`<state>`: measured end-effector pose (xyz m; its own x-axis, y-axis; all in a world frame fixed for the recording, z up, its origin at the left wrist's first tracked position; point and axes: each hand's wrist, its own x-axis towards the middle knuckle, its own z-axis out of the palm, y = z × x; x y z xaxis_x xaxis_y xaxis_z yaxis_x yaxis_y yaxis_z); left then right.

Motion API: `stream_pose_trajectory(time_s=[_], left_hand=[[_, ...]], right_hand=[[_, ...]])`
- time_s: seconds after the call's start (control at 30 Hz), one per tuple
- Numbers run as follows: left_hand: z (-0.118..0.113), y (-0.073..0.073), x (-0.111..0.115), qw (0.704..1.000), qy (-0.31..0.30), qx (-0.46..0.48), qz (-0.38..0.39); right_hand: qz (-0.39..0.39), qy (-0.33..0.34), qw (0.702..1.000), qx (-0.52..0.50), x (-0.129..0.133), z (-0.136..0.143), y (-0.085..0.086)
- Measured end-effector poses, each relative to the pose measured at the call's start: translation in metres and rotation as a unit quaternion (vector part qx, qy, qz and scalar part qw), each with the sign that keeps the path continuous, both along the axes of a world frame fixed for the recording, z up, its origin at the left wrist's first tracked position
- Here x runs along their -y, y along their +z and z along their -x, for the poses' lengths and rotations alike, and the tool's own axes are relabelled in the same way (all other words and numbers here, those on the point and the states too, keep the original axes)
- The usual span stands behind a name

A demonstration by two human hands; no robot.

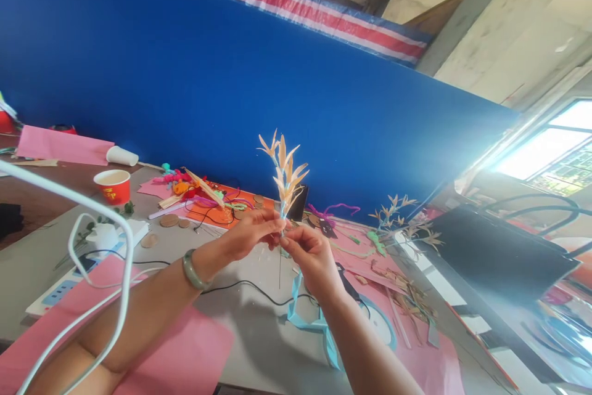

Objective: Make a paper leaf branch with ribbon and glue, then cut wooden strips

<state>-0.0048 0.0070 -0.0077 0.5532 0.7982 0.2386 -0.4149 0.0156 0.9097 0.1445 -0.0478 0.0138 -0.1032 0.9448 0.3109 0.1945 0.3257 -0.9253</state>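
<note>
A craft flower spray (287,176) with pale straw-coloured petals stands upright above the table. Its stem has light blue wrapping near the top and a thin dark wire hanging below. Fingers of my left hand (250,233) pinch the stem just under the petals, and a green bangle circles that wrist. My right hand (312,253) closes on the stem slightly lower, thumb and forefinger together. Below my right hand, a light blue tape (303,321) lies loosely in folds by its roll (382,324); whether my right fingers also hold its end is hidden.
At left stand a red paper cup (113,187), a power strip (58,290) and a white cable (127,259) crossing close to the camera. Pink paper (194,352) and wooden discs (169,220) lie around. Similar finished sprays (393,216) rest at right. A blue partition (208,74) rises behind.
</note>
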Motion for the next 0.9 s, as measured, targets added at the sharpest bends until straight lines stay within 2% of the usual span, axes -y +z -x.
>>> stream_pose_trajectory(time_s=[0.13, 0.23, 0.4, 0.63, 0.77, 0.9], left_hand=[[0.005, -0.004, -0.005, 0.997, -0.068, 0.005, -0.027], [0.005, -0.005, -0.008, 0.996, -0.059, 0.005, -0.074], [-0.001, -0.001, -0.006, 0.993, 0.048, -0.021, -0.107], [-0.004, -0.003, -0.003, 0.967, 0.173, -0.092, -0.160], [-0.005, -0.003, -0.001, 0.957, 0.227, -0.108, -0.146], [-0.010, -0.001, 0.005, 0.951, 0.270, -0.098, -0.112]], right_hand=[[0.053, 0.026, 0.996, -0.074, 0.000, -0.003, -0.003], [0.084, 0.038, 0.992, -0.087, -0.003, -0.005, -0.008], [0.069, -0.022, 0.997, -0.029, -0.009, -0.007, -0.013], [-0.028, -0.100, 0.990, 0.093, -0.011, -0.007, -0.012], [-0.066, -0.136, 0.979, 0.134, -0.007, -0.002, -0.013], [-0.082, -0.143, 0.978, 0.127, -0.003, 0.006, -0.014]])
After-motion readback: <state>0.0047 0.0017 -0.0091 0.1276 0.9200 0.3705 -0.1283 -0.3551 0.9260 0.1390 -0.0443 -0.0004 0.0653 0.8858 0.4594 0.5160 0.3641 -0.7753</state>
